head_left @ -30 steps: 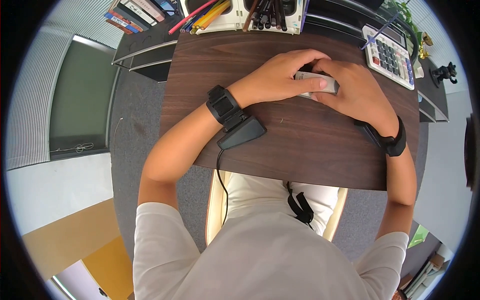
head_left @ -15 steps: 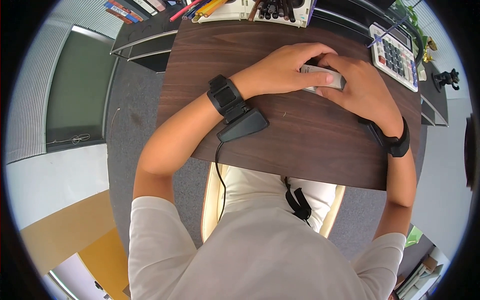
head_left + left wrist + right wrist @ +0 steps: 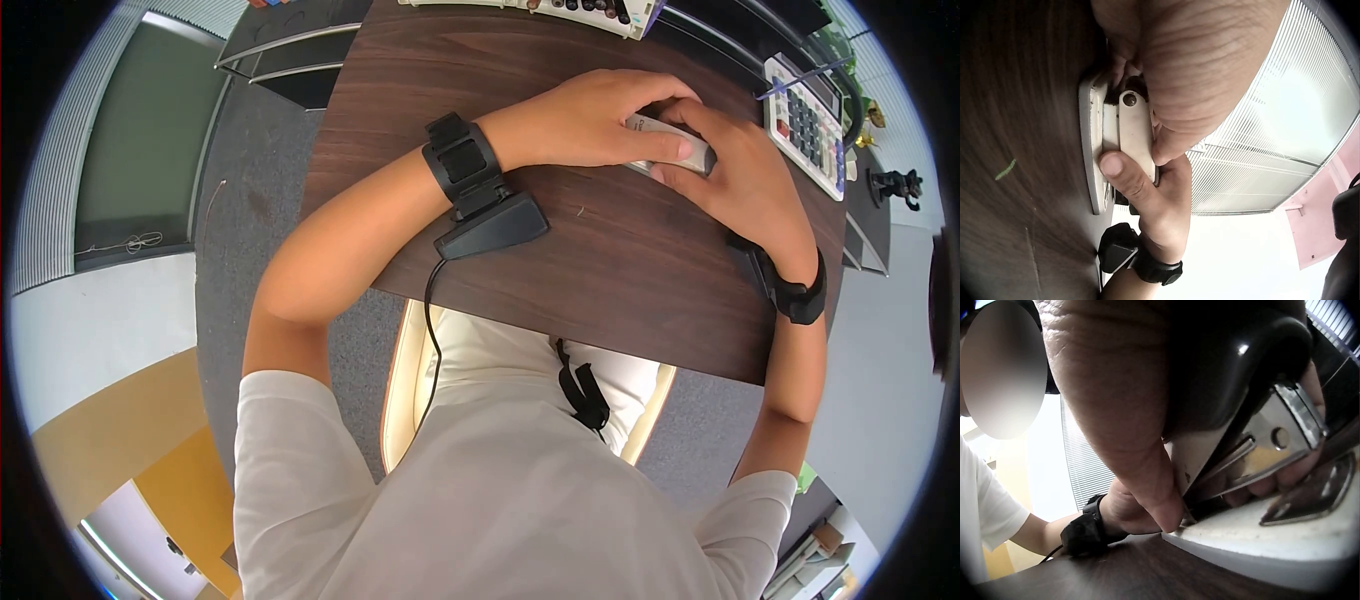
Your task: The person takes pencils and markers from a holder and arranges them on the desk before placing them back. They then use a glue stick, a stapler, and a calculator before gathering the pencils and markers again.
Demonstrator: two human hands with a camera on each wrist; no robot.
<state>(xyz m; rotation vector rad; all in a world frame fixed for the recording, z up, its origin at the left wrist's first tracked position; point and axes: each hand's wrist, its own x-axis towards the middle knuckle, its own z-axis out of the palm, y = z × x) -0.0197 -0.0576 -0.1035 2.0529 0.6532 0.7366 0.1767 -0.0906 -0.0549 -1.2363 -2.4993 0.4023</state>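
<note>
Fingers bent, the left hand (image 3: pixel 600 118) grips one end of the stapler (image 3: pixel 650 126); the right hand (image 3: pixel 750 180) grips the other. The stapler sits between them, base down on the desk (image 3: pixel 640 270), towards its far right corner, with the calculator (image 3: pixel 800 120) beyond the right hand.

left hand (image 3: pixel 600 118) and right hand (image 3: pixel 748 170) close together — both curled, it seems

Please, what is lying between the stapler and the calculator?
In the head view, the right hand lies between the stapler and the calculator, then a narrow bare strip of desk.
</note>
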